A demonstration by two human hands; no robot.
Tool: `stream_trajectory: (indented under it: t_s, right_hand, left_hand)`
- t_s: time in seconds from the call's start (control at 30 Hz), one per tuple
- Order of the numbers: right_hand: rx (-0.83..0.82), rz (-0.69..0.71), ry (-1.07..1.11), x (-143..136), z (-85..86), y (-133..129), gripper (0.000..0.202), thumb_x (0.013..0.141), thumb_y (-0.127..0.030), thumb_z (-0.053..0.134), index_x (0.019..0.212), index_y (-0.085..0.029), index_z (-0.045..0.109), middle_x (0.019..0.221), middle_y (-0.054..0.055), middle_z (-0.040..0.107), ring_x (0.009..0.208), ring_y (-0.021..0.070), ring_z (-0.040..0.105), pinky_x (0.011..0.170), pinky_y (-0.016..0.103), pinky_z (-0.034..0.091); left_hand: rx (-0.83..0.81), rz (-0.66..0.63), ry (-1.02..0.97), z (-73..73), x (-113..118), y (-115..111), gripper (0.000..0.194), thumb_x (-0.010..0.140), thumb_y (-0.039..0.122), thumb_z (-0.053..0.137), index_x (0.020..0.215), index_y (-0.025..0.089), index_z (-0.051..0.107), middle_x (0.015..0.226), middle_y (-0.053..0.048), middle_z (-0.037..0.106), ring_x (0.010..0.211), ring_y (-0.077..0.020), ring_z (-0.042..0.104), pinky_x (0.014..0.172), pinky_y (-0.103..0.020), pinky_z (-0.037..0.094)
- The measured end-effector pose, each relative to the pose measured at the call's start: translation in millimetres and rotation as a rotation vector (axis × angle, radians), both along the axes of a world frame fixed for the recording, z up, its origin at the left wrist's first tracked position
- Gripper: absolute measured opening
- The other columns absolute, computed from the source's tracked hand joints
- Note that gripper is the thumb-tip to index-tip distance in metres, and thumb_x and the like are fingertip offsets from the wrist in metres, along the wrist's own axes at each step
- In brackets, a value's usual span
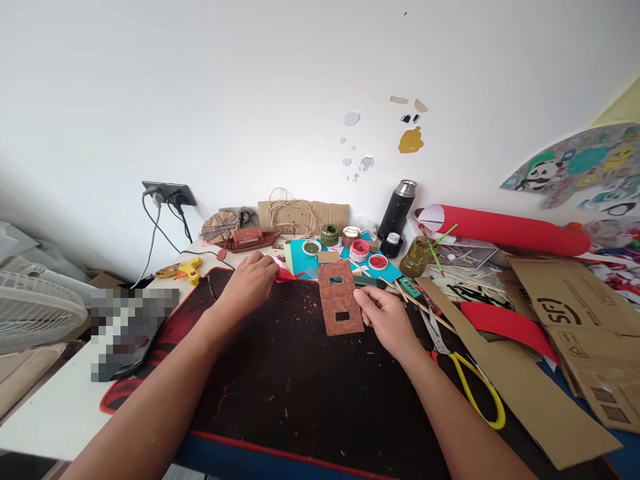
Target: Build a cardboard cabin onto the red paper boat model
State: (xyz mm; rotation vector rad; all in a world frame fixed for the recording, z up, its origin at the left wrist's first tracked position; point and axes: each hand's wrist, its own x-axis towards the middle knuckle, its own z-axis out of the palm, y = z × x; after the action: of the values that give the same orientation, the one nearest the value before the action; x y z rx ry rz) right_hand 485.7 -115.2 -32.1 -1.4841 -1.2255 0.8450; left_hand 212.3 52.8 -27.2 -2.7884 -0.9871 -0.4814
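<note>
A reddish-brown rectangular panel (336, 299) with two cut-out windows is held up above the dark mat. My right hand (383, 319) pinches its right edge between thumb and fingers. Over at the back edge of the mat, my left hand (253, 280) reaches down beside a red and white piece (284, 270); its fingers are bent together, and what they hold, if anything, is hidden. Behind the hands, blue sheets (301, 257) lie under open paint jars, among them a green one (329, 234) and a red one (359, 250).
Yellow-handled scissors (465, 373) and a long cardboard strip (520, 387) lie at the right. A black flask (399, 210) stands near the wall. A yellow glue gun (187, 270) and a brown model boat (250, 241) are at the back left.
</note>
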Motion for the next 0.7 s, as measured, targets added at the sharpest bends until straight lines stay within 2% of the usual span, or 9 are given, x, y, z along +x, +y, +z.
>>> stream_trajectory:
  t_s: [0.23,0.37,0.43,0.53,0.7]
  right_hand:
    - [0.013,-0.041,0.020,1.8,4.3,-1.0,0.052,0.095,-0.069,0.060,0.070,-0.024,0.057,0.054,-0.003,0.048,0.052,0.0172,0.046,0.055,0.030,0.038]
    - [0.014,-0.054,0.032,2.8,3.8,-0.6,0.051,0.095,-0.069,0.060,0.070,-0.024,0.058,0.055,-0.003,0.048,0.053,0.0176,0.046,0.055,0.031,0.038]
    - [0.016,-0.055,0.041,3.0,3.2,-0.5,0.050,0.095,-0.068,0.061,0.070,-0.024,0.058,0.055,-0.003,0.048,0.053,0.0173,0.046,0.055,0.031,0.038]
    - [0.026,-0.055,0.058,3.0,2.3,-0.4,0.050,0.095,-0.067,0.063,0.071,-0.024,0.059,0.055,-0.003,0.047,0.053,0.0171,0.046,0.056,0.031,0.038]
    - [0.041,-0.069,0.106,3.4,-0.3,0.4,0.051,0.094,-0.068,0.064,0.072,-0.023,0.059,0.055,-0.004,0.047,0.053,0.0164,0.043,0.055,0.031,0.035]
  left_hand:
    - [-0.039,-0.123,-0.012,9.3,18.9,-22.4,0.026,0.099,0.013,0.049,0.096,0.021,0.074,0.091,-0.012,0.071,0.095,-0.0327,0.055,0.089,-0.047,0.046]
    - [-0.106,-0.218,0.006,10.4,30.6,-37.3,0.028,0.101,0.015,0.049,0.095,0.021,0.075,0.090,-0.011,0.071,0.094,-0.0309,0.056,0.087,-0.045,0.047]
    - [-0.142,-0.251,0.004,11.1,33.8,-41.2,0.028,0.104,0.018,0.048,0.101,0.021,0.076,0.095,-0.011,0.072,0.094,-0.0296,0.057,0.088,-0.044,0.047]
    - [-0.160,-0.263,-0.075,13.7,31.4,-38.4,0.027,0.106,0.028,0.052,0.118,0.021,0.075,0.109,-0.012,0.074,0.104,-0.0296,0.061,0.097,-0.046,0.049]
    - [-0.118,-0.136,-0.305,20.0,9.3,-15.4,0.040,0.103,0.051,0.060,0.129,0.023,0.070,0.129,-0.013,0.073,0.122,-0.0327,0.060,0.110,-0.050,0.046]
